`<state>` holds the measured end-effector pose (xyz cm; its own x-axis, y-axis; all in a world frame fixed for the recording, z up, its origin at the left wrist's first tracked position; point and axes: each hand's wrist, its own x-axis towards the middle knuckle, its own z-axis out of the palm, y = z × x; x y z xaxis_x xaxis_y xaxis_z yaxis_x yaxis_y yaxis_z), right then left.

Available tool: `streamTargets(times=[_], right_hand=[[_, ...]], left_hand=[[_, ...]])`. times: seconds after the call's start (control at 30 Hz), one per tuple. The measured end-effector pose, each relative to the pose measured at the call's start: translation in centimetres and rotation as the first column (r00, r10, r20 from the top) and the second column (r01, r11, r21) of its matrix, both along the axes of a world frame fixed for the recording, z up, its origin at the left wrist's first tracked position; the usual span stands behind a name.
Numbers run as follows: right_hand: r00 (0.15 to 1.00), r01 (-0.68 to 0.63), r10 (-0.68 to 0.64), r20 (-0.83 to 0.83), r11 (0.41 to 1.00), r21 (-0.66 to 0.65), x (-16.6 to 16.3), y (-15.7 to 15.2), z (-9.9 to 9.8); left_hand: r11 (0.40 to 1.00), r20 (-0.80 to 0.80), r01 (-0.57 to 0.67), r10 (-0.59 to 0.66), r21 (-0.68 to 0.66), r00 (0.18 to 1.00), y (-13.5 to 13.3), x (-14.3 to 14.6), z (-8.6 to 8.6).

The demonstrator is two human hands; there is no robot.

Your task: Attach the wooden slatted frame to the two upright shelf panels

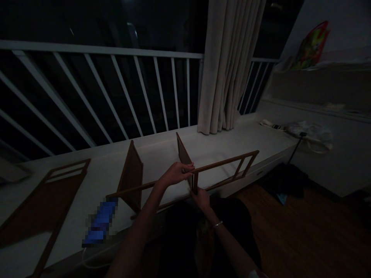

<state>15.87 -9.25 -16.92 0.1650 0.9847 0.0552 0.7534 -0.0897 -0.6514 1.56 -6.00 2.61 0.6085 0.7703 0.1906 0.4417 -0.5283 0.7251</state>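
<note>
A partly assembled brown wooden shelf frame (223,163) lies along the white ledge. Two upright panels stand across it, a left panel (129,173) and a middle panel (183,150). My left hand (177,172) reaches over the long rail, its fingers closed on the frame where the middle panel meets it. Lower down, my right hand (202,199), with a bracelet at the wrist, grips the same joint from the near side. Its fingertips are partly hidden behind the wood. No tool or screw is visible in the dim light.
Another wooden side frame (43,204) lies flat at the left. A phone with a blurred blue screen (101,222) and a white cable (92,266) sit near the ledge's front edge. Behind are a white railing (101,49) and a curtain (223,77). A dark bag (285,179) rests on the floor.
</note>
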Motion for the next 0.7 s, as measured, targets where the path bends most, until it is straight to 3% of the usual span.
streamTargets(times=[0.07, 0.13, 0.23, 0.3, 0.4, 0.7], right_hand=[[0.983, -0.023, 0.033, -0.178, 0.998, 0.059, 0.6, -0.5, -0.6], [0.91, 0.012, 0.031, -0.413, 0.995, 0.1, 1.1, -1.0, -1.8], [0.638, 0.133, -0.031, -0.77, 0.989, 0.07, 1.6, -1.8, -4.4], [0.562, 0.182, -0.073, -0.824, 0.983, 0.037, 1.6, -2.1, -6.0], [0.528, 0.208, -0.082, -0.845, 0.978, 0.034, 1.2, -2.3, -7.5], [0.514, 0.098, 0.076, -0.854, 0.984, 0.147, -0.6, -2.8, -7.6]], left_hand=[[1.0, 0.007, -0.003, 0.003, -0.026, 1.0, 0.0, 0.0, 0.0], [0.999, 0.029, 0.01, -0.009, -0.045, 1.0, 0.1, 0.0, -0.2], [0.997, 0.068, 0.027, -0.022, -0.074, 0.997, 0.4, 0.0, -0.6], [0.995, 0.093, 0.032, -0.024, -0.09, 0.995, 0.6, 0.0, -0.9], [0.993, 0.116, 0.049, -0.037, -0.104, 0.993, 0.8, -0.1, -1.1], [0.989, 0.119, 0.062, -0.046, -0.137, 0.992, 0.8, 0.0, -1.1]])
